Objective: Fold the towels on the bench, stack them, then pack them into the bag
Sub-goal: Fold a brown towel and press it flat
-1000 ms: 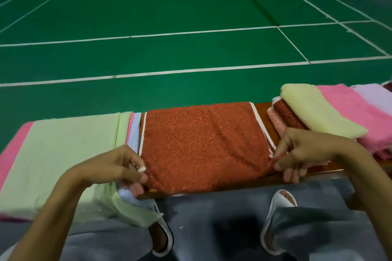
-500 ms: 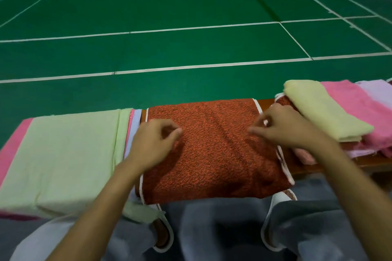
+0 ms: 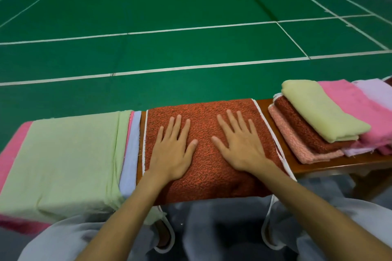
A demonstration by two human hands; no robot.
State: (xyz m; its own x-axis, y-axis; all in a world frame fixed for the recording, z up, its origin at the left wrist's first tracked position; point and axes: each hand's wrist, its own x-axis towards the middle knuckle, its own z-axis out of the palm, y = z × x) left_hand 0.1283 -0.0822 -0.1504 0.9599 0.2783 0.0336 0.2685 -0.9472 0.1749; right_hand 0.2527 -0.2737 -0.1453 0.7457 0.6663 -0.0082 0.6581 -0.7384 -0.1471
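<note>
We are looking out over a green court floor (image 3: 191, 6) with white lines, and along its near side runs the wooden bench (image 3: 331, 165), which we take as our reference for everything else. Draped over the left part of the bench is the unfolded pile, a pale green towel (image 3: 63, 154) on top with pink and pale blue edges showing beneath it. At the middle of the bench lies the rust towel (image 3: 203, 176), the piece in hand. It covers the seat from far edge to near edge and spills over the near edge toward our lap. Its two white-trimmed edges run across the bench, so we judge that its long axis points away from us, crosswise to the bench, though foreshortening makes this uncertain. At the right end of the bench sits the folded stack (image 3: 318, 116), yellow over rust over salmon, with pink and lilac cloth just beside it. Our left hand (image 3: 171, 150) and right hand (image 3: 239, 146) lie palm down on the rust towel, fingers straight and spread, pressing and grasping nothing. We read this as the smoothing part of the folding step. The next move calls for pinching one end, carrying it over to meet the other with the trimmed edges aligned, then setting the towel on the stack. No bag is in view.
</note>
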